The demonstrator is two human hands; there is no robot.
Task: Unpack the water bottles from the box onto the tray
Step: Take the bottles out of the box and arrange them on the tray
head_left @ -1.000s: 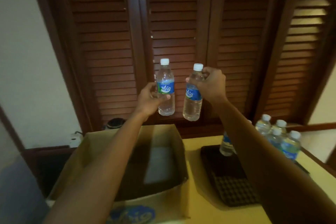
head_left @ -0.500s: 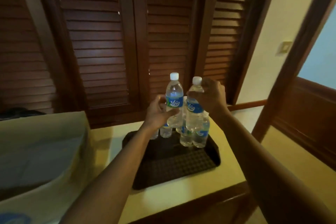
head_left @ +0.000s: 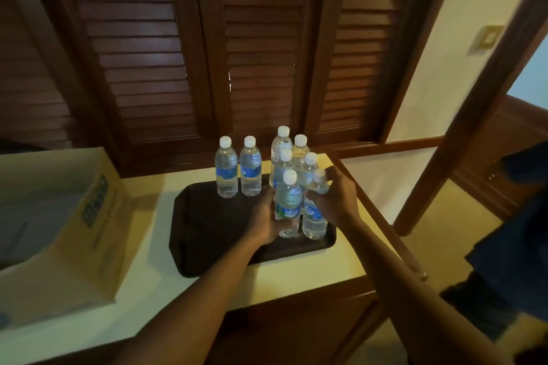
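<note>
Now both bottles are down at the right edge of the tray (head_left: 207,246), no longer held above it. Left hand (head_left: 267,221) grips one bottle (head_left: 287,204); right hand (head_left: 335,198) grips the other bottle (head_left: 314,219). Box (head_left: 98,216) sits left on the surface (head_left: 154,290).

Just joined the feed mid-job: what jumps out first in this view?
Two hands meet over the right end of the dark tray, the left hand and right hand each gripping a water bottle, upright at the tray's near right corner. Behind them stands a cluster of white-capped bottles. The open cardboard box sits to the left on the pale counter.
</note>
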